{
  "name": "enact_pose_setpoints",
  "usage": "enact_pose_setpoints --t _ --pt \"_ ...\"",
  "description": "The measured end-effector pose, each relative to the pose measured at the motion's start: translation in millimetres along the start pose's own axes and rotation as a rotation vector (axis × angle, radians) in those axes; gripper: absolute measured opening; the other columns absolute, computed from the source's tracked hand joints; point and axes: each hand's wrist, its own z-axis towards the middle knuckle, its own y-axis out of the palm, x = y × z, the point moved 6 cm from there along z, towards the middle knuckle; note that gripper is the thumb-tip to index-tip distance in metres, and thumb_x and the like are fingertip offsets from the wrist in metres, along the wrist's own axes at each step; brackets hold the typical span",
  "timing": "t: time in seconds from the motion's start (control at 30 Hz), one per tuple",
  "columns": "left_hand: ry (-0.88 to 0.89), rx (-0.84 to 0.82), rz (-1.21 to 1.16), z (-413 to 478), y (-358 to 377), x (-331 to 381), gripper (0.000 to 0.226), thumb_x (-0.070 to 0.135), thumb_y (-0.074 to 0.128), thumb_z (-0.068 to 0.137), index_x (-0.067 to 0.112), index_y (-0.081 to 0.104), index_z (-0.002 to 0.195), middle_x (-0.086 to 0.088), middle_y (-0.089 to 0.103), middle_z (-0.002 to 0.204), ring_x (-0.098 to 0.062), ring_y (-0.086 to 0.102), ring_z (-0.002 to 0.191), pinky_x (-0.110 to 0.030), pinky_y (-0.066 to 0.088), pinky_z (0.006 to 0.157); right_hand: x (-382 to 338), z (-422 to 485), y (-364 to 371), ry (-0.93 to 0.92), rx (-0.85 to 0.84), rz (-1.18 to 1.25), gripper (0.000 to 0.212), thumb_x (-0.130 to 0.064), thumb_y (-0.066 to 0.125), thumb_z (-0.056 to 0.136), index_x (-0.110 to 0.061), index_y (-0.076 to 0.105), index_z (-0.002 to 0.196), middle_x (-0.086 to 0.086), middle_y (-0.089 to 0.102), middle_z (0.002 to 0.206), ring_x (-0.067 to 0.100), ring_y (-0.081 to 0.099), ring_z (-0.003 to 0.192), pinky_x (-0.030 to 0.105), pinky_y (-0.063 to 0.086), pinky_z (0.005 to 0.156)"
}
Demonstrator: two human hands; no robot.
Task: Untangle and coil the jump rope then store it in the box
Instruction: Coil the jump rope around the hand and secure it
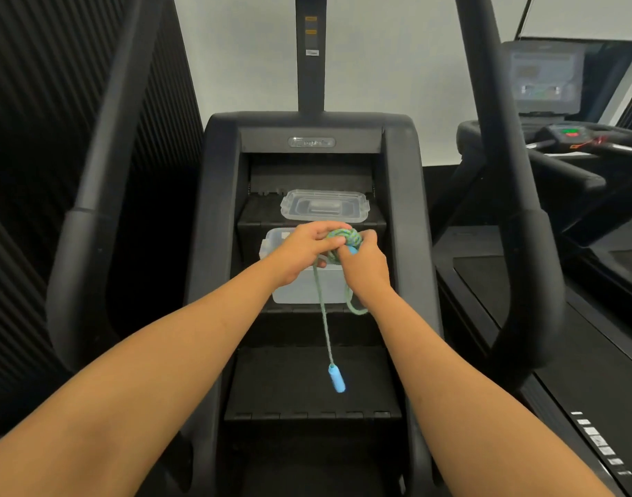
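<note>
Head view shows the rope [347,238] bunched into a green wad just above the open box [300,292], and the main risk, as I judge it, is that this wad is more knot than coil. If it goes in as it is, the task is only half met. One strand hangs down in front of the box with a blue handle [337,379] dangling over the lower step [271,385], and a loop [355,310] sags beside the box's right corner. Either could catch on the box rim or the step edge when the bundle is lowered, and so pull turns out of the wad. The swinging handle might also knock the light plastic box, which sits near the front of its step. The lid [325,206] lies on the step above, behind the box and apart from it, so it is out of the way. Loosening either grip before the tail is gathered would probably let the wraps spring apart. The left hand [303,252] is closed over the top and left side of the wad, fingers curled across it. The right hand [364,267] grips it from the right with bent fingers. A bit of blue beside its knuckles may be the second handle, though too little of it shows to be sure.
</note>
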Motion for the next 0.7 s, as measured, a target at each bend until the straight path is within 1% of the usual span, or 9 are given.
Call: enact_pose_setpoints --t 0.1,0.2,0.27,0.33,0.37,0.43,0.5,0.57,0.7 --pt "-0.04 0.052 -0.108 2.4 -4.5 -0.5 0.029 0.021 0.063 0.102 0.025 0.069 0.13 -0.001 0.075 0.119 -0.023 0.069 0.109 -0.036 0.056 0.084 -1.7 -1.9 9.5 0.109 -0.28 0.408 0.03 -0.038 0.057 0.101 -0.018 0.055 0.123 0.002 0.06 0.097 0.013 0.056 0.078 0.028 0.047 0.065" --pt "-0.104 0.065 -0.251 -0.5 -17.2 -8.6 0.028 0.023 0.061 0.104 0.017 0.069 0.13 -0.005 0.073 0.111 -0.025 0.065 0.102 -0.037 0.05 0.081 -6.3 -4.0 6.1 0.093 -0.473 0.685 0.027 -0.038 0.061 0.101 -0.018 0.068 0.119 0.004 0.065 0.092 0.013 0.059 0.074 0.028 0.052 0.069" --pt "-0.126 0.016 -0.354 -4.5 -15.9 -10.1 0.03 0.022 0.059 0.105 0.01 0.068 0.131 -0.006 0.072 0.111 -0.023 0.063 0.102 -0.037 0.046 0.083 -1.6 1.8 4.9 0.028 -0.443 0.494 0.055 -0.059 0.071 0.088 -0.029 0.063 0.133 0.001 0.07 0.113 0.011 0.063 0.09 0.031 0.055 0.086" --pt "-0.142 -0.078 -0.421 -9.0 -6.9 -8.0 0.032 0.021 0.056 0.106 0.008 0.066 0.133 -0.005 0.073 0.113 -0.021 0.066 0.104 -0.036 0.05 0.087 0.3 2.4 4.5 0.022 -0.351 0.267 0.098 -0.085 0.072 0.065 -0.039 0.045 0.147 0.003 0.052 0.144 0.016 0.055 0.126 0.044 0.046 0.11" --pt "-0.136 -0.13 -0.441 -10.1 -1.1 -7.1 0.032 0.021 0.054 0.107 0.007 0.065 0.135 -0.005 0.073 0.115 -0.019 0.068 0.106 -0.035 0.053 0.089 -0.1 1.3 5.6 0.008 -0.336 0.243 0.101 -0.089 0.068 0.063 -0.041 0.043 0.148 0.001 0.045 0.149 0.016 0.048 0.134 0.046 0.041 0.115" --pt "-0.117 -0.191 -0.518 -11.6 7.9 -3.5 0.034 0.018 0.051 0.108 0.002 0.062 0.136 -0.009 0.073 0.117 -0.019 0.07 0.106 -0.034 0.057 0.089 -3.9 -4.8 8.1 -0.046 -0.395 0.321 0.069 -0.079 0.061 0.081 -0.035 0.057 0.133 -0.003 0.059 0.136 0.013 0.057 0.125 0.043 0.046 0.11" --pt "-0.114 -0.161 -0.578 -11.6 6.0 -1.6 0.034 0.016 0.049 0.109 -0.002 0.061 0.135 -0.011 0.073 0.114 -0.018 0.071 0.099 -0.03 0.058 0.079 -0.7 -9.7 10.1 -0.053 -0.454 0.383 0.041 -0.062 0.055 0.096 -0.027 0.065 0.114 -0.005 0.068 0.105 0.013 0.066 0.095 0.032 0.054 0.086" --pt "-0.11 -0.088 -0.571 -10.5 -3.9 -2.6 0.03 0.017 0.051 0.108 0.0 0.065 0.128 -0.008 0.073 0.105 -0.014 0.067 0.084 -0.024 0.052 0.063 3.5 -12.1 6.4 -0.133 -0.425 0.319 0.042 -0.056 0.056 0.099 -0.015 0.063 0.101 0.0 0.055 0.081 0.013 0.052 0.069 0.029 0.045 0.063" --pt "-0.074 0.125 -0.638 -0.8 -38.5 -4.3 0.023 0.014 0.054 0.106 0.001 0.064 0.121 -0.005 0.068 0.096 -0.011 0.053 0.073 -0.021 0.036 0.05 70.1 -5.5 -3.9 -0.073 -0.185 -0.165 0.051 -0.065 0.047 0.099 -0.015 0.054 0.102 0.003 0.059 0.08 0.017 0.053 0.066 0.038 0.045 0.061"
